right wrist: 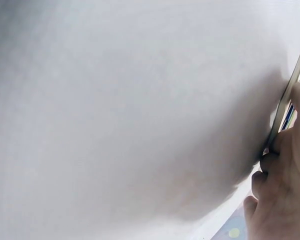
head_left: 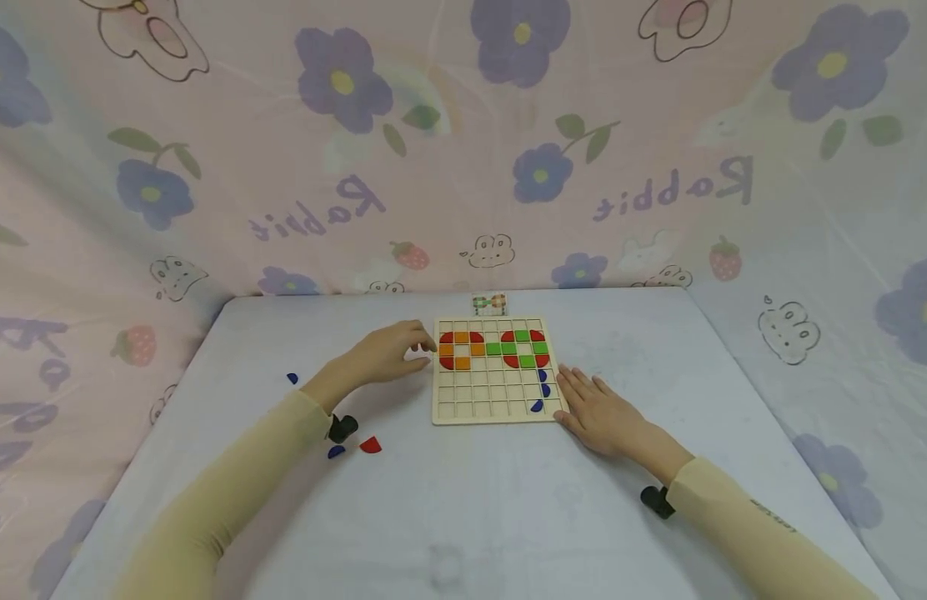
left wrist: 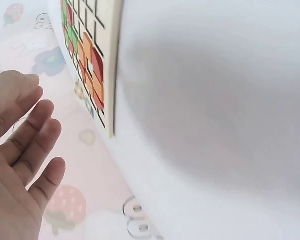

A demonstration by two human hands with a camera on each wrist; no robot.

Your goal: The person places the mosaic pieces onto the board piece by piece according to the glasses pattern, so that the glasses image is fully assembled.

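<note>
A pale wooden grid board [head_left: 482, 393] lies mid-table, with red, orange and green pieces set in its upper rows in two ring shapes joined by a green square [head_left: 493, 349]. Down its right side are several blue rounded pieces [head_left: 545, 390], some tilted in their cells. My left hand [head_left: 392, 352] hovers at the board's left edge, fingers loosely bent; in the left wrist view nothing is between the fingers [left wrist: 51, 127]. Against the board's right edge rests my right hand [head_left: 602, 414], its fingers extended and palm down; the right wrist view shows it only partly.
A small pattern card [head_left: 489, 305] stands just behind the board. On the left of the table lie a red piece [head_left: 370, 445], a blue piece [head_left: 336, 452] near it, and another blue piece [head_left: 293, 378] farther out. Patterned cloth [head_left: 463, 167] hangs behind the table.
</note>
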